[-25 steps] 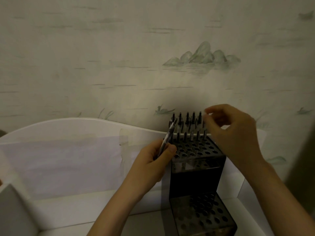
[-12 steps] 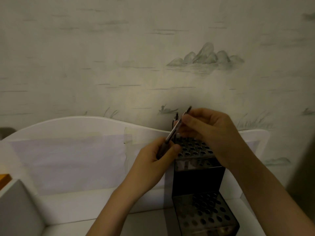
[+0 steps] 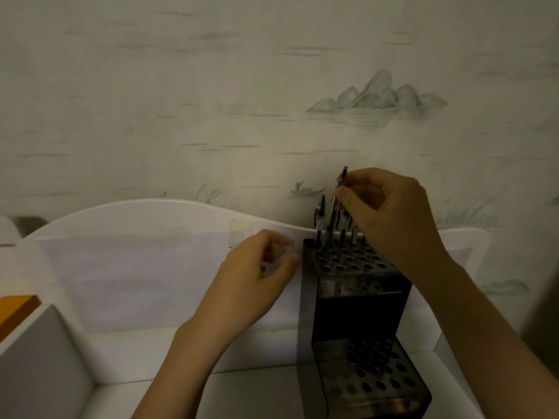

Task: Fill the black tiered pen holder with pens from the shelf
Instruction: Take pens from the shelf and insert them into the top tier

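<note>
no text, label or number can be read.

One head cam, sitting close, looking fwd and down; wall (image 3: 211,86) filling 12 o'clock, white shelf (image 3: 151,352) lying at 6.
</note>
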Demonstrator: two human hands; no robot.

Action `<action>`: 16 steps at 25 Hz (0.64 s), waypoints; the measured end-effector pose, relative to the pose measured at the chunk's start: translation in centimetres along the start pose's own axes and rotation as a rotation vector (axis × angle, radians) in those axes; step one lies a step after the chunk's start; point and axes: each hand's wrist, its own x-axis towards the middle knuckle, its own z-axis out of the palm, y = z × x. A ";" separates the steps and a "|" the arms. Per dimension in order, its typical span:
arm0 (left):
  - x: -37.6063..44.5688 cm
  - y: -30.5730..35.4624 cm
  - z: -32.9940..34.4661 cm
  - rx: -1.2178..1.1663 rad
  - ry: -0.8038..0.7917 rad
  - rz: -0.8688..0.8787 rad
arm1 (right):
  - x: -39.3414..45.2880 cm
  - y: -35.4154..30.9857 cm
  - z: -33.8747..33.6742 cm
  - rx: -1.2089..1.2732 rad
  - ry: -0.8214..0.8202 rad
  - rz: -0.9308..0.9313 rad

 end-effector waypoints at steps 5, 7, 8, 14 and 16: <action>-0.5 -0.2 -0.4 -0.004 0.023 -0.003 | -0.5 0.9 1.5 -0.057 -0.041 0.023; -0.7 -0.3 -0.4 -0.009 0.023 -0.014 | -1.0 1.2 2.1 -0.082 -0.069 0.040; -0.8 -0.3 -0.4 -0.012 0.023 -0.017 | -1.2 1.3 2.3 -0.091 -0.074 0.045; -1.0 0.2 -0.1 -0.017 0.030 -0.019 | -0.7 1.0 1.9 -0.138 -0.094 0.063; -1.1 0.4 0.0 -0.021 0.032 -0.018 | -0.3 1.1 1.9 -0.188 -0.143 0.084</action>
